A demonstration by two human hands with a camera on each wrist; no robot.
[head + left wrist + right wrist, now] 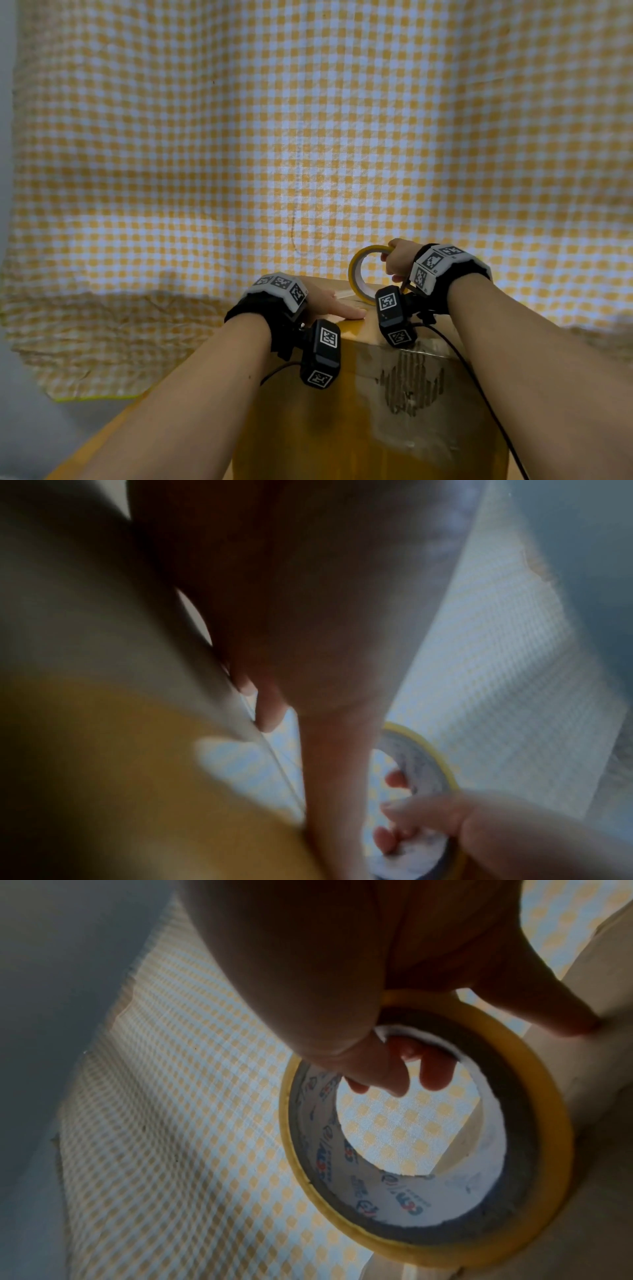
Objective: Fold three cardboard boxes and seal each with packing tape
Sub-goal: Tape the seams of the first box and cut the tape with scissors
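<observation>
Cardboard box point(394, 394) stands upright in front of the person on a surface covered by a yellow-and-white checked cloth point(308, 137). Its top is closed and a glossy strip of tape already runs down the near face.

Left hand point(329, 301): fingers straight and flat on the box top, palm down. My read is that it's pinning the flaps and the laid tape so nothing lifts while the roll pulls.

Right hand point(399, 258): fingers hooked through the core of the yellow tape roll point(363, 274), thumb on the outside, so a firm grip on the roll. The roll stands on edge at the far edge of the box top, touching it or just above (the head view doesn't settle which). The right wrist view shows fingertips point(435, 1074) inside the printed core and the roll up against cardboard.

Why on edge: probably so the tape pays out in line with the seam and can carry over the far edge.

Step in hand, as a judgement: finishing a strip across the top seam of this box. No cutter or scissors in view, so how the strip will be severed is unclear.

No other boxes in frame, so I can't tell how many are done.

Risk: if the left hand eases off, the strip could wrinkle or peel.
</observation>
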